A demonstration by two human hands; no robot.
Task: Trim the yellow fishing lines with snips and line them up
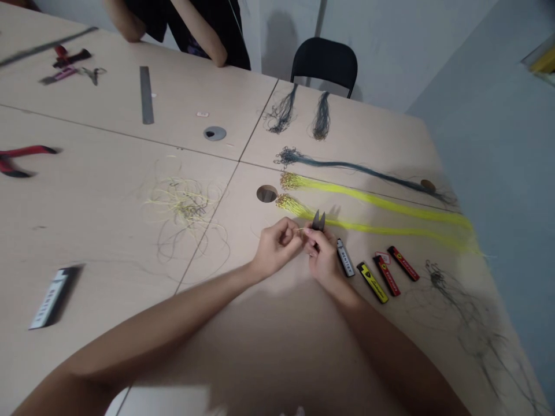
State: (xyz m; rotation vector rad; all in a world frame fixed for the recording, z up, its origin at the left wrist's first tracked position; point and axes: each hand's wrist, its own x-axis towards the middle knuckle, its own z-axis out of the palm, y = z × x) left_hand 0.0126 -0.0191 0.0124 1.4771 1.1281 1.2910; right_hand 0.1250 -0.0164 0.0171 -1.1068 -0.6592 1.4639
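My left hand (pixel 280 245) is closed in a pinch on a thin yellow thread (pixel 300 229) near the middle of the table. Close beside it on the right, my right hand (pixel 321 251) pinches the other end of the thread and also holds small dark scissors (pixel 319 221), whose blades point away from me, slightly apart. Just beyond the hands lie two long yellow thread bundles (pixel 373 201) with small metal pieces clustered at their left ends. A dark blue-grey bundle (pixel 347 166) lies behind them.
Several lighters (pixel 373 282) lie right of my hands, near tangled dark threads (pixel 468 323). A loose yellow tangle (pixel 186 202) is on the left, with red-handled pliers (pixel 28 151) and a lighter (pixel 52 297) farther left. Across the table (pixel 108 130) are a metal ruler (pixel 146 95) and a person's arms (pixel 199 32).
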